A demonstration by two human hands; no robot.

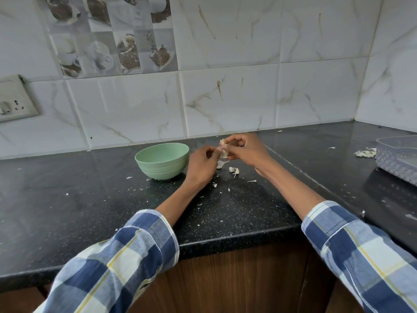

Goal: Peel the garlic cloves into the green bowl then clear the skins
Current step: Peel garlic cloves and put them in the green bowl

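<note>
Two blue, white and yellow checked sleeves (pixel 126 263) come in from the bottom edge, forearms bare past the cuffs and stretched out over the black speckled table (pixel 67 218). Both hands meet above it, just right of the green bowl (pixel 162 160). The left hand (pixel 202 164) has its fingers curled, fingertips pinching the near side of a garlic clove (pixel 223 152); the right hand (pixel 244 150) pinches the same clove from the far side, fingers bent round it, with a flap of pale skin sticking up at the top. So each grip is closed on the clove, held off the table between the two hands.

The bowl stands upright on the table, close beside the left hand — what lies inside it cannot be seen from this angle. Directly under the hands lie more garlic pieces (pixel 234 170), and thin flakes of skin (pixel 215 185) are scattered over the table toward the near edge.

Far right, a clear textured plastic container (pixel 397 159) sits tilted, with a small heap of white skins (pixel 366 153) just beside its left wall. Behind everything — marbled wall tiles and, at the left edge, a switch plate (pixel 15 98).
</note>
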